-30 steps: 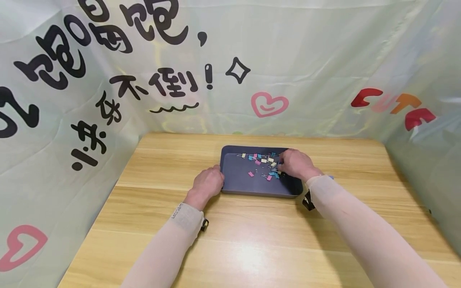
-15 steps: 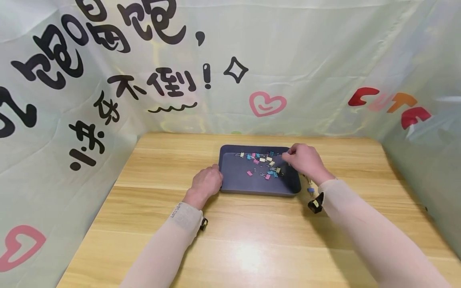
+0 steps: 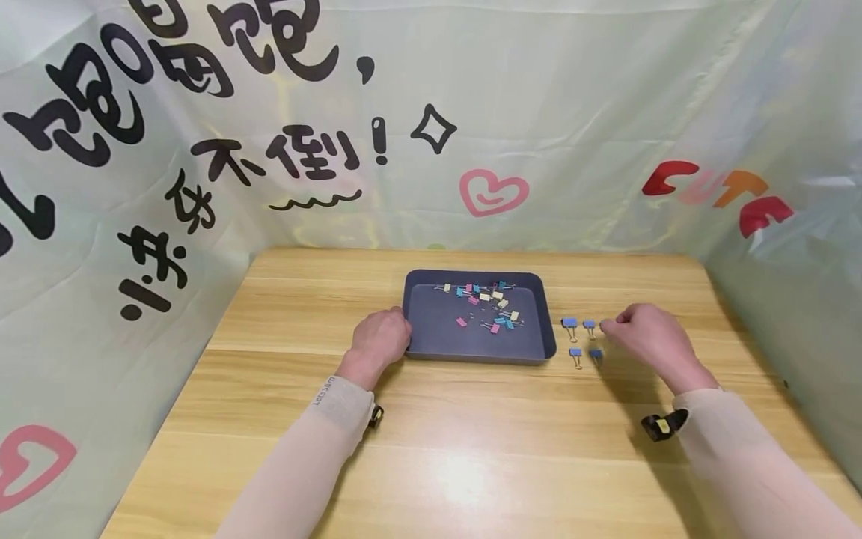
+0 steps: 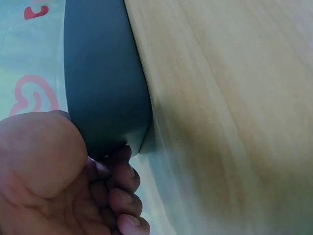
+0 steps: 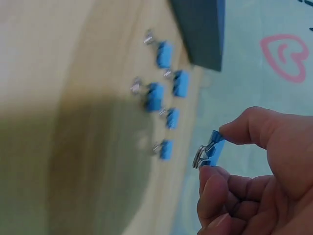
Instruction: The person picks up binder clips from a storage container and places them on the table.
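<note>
The right hand [image 3: 651, 338] pinches a blue binder clip [image 5: 218, 147] between thumb and index finger, its other fingers curled in toward the palm. It is at the right of the scene, just right of a small group of blue binder clips [image 3: 569, 323] on the wooden table [image 3: 377, 464]. Four of these show from the head, two farther and two nearer, their wire handles pointing toward the near side (the right wrist view shows five on the wood). The held clip is apart from them.

The left hand [image 3: 379, 338] grips the left end of a dark, shallow rectangular tray [image 3: 433, 329], thumb at the wall and fingers curled by the near left corner. The tray sits on the far half of the table, left of the blue clips and well apart from the right hand.

Inside the tray, cream binder clips [image 3: 484, 297], pink binder clips [image 3: 494, 328] and teal binder clips [image 3: 460, 292] lie scattered, mostly toward the far side and the right; some overlap.

Pale sleeves [image 3: 747, 449] cover both forearms. Behind the table hangs a pale curtain [image 3: 579, 112] with black characters [image 3: 313, 153] and a pink heart [image 3: 494, 192].
</note>
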Motion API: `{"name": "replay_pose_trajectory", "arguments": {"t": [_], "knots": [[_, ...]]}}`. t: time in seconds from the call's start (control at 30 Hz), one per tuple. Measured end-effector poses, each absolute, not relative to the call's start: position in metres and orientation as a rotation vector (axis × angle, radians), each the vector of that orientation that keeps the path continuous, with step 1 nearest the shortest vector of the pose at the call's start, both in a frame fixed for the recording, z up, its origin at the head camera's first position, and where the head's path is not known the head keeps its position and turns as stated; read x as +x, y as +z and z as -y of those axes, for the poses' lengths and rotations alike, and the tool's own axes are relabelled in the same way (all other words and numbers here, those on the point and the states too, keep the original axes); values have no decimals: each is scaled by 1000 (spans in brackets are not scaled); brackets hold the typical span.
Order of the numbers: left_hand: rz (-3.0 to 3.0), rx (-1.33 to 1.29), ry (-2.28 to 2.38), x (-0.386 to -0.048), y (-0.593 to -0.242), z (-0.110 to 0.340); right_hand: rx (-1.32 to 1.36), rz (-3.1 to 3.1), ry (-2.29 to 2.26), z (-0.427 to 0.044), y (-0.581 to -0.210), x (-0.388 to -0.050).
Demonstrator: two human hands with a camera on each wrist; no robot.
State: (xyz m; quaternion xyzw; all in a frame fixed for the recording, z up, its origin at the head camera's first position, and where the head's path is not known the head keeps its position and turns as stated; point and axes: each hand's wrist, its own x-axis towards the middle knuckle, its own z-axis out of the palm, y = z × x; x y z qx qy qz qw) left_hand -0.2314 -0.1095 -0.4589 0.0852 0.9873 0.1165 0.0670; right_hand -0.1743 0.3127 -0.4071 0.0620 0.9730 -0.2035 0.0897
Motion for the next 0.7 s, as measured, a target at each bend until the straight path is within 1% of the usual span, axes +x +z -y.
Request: {"name": "replay_pose_trajectory", "arguments": {"t": [0.2,0.4,0.7], "knots": [[-3017,270,347,-231,-460,110,203,-2854,-539,-335,-424,-160],[-3021,276,339,-231,-460,109,230,-2828,-514,-333,-438,-157],[-3025,293,323,-229,-459,108,302,-2831,-506,-329,-446,-156]]}}
